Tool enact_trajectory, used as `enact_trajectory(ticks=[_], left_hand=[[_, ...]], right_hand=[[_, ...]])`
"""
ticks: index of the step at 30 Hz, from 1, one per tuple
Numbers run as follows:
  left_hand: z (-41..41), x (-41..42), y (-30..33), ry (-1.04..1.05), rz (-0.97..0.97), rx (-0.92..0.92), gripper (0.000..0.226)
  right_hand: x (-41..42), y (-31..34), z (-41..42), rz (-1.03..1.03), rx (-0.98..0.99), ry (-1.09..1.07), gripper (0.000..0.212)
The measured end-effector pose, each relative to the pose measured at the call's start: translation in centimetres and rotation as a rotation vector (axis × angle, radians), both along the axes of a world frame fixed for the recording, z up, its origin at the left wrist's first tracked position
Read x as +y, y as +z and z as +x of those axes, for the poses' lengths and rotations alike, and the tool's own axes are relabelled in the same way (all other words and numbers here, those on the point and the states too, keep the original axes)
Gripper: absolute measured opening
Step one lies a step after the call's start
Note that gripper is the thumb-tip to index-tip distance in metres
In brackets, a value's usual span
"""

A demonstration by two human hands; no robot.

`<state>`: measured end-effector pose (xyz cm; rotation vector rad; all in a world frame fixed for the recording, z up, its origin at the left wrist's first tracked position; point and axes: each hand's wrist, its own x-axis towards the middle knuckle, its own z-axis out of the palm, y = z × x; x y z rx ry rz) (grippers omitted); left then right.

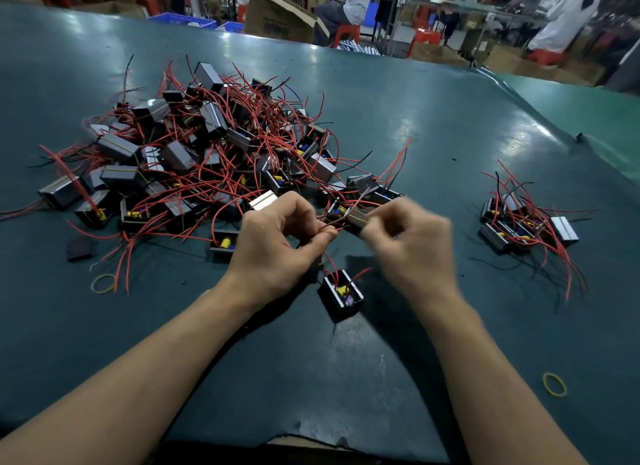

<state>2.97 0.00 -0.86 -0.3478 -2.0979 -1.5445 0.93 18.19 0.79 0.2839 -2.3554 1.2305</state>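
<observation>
Seemingly early on: pinching the red wires point(329, 226) between left hand point(277, 246) thumb and forefinger, gripping a blurred module point(356, 217) in curled right hand point(412, 246) fingers mid-worktop point(450, 125), with only a small group point(526, 225) near the right edge and the tangled pile point(194, 159) toward the far left unsorted.

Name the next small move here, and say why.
Probably draw the red wires straight: the left hand pinches them, the right hand grips the box they lead to, blurred here, and they look bent between the two.
</observation>
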Motion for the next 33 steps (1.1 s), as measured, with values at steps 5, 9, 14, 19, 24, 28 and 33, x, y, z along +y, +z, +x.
enact_trajectory(ticks=[5, 9, 14, 19, 24, 28, 33], left_hand=[[0.1, -1.7, 0.2, 0.033, 0.153, -0.035, 0.029], [0.1, -1.1, 0.2, -0.041, 0.094, 0.020, 0.022], [-0.2, -1.3, 0.2, 0.004, -0.109, 0.053, 0.012], [-0.4, -1.4, 0.2, 0.142, -0.261, 0.132, 0.011], [-0.5, -1.2, 0.0, 0.169, -0.361, 0.073, 0.004], [-0.3, -1.1, 0.1, 0.059, -0.324, 0.100, 0.007], [0.1, -0.3, 0.1, -0.082, -0.139, 0.065, 0.005]], right_hand=[[1.9, 0.9, 0.0, -0.267, -0.249, 0.088, 0.019], [2.2, 1.4, 0.6, -0.249, -0.608, 0.476, 0.039], [2.0, 2.0, 1.2, -0.254, -0.656, 0.677, 0.019], [1.4, 1.6, 0.8, -0.320, -0.626, 0.491, 0.018], [0.5, 0.9, 0.6, -0.316, -0.624, 0.361, 0.021], [-0.4, 0.7, 0.7, -0.292, -0.541, 0.274, 0.033], [-1.5, 0.5, 1.0, -0.383, -0.535, 0.318, 0.025]])
